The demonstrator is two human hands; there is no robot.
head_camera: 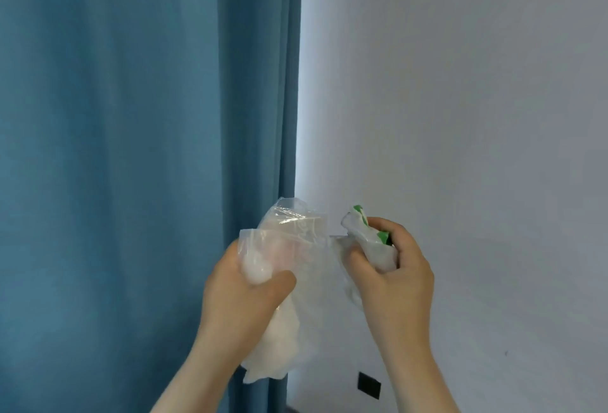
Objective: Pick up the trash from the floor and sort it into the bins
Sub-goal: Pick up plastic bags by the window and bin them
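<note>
I hold trash up in front of me at chest height. My left hand [243, 294] grips a crumpled clear plastic bag [292, 248] with white material inside; the bag hangs down past my wrist. My right hand [394, 268] grips a crumpled white wrapper with green marks [365, 231], which sticks up out of my fist. The two bundles nearly touch between my hands. No bins and no floor appear in view.
A blue curtain [131, 149] fills the left half of the view. A pale wall [460, 116] fills the right. A black wall socket [369, 385] sits low on the wall below my hands.
</note>
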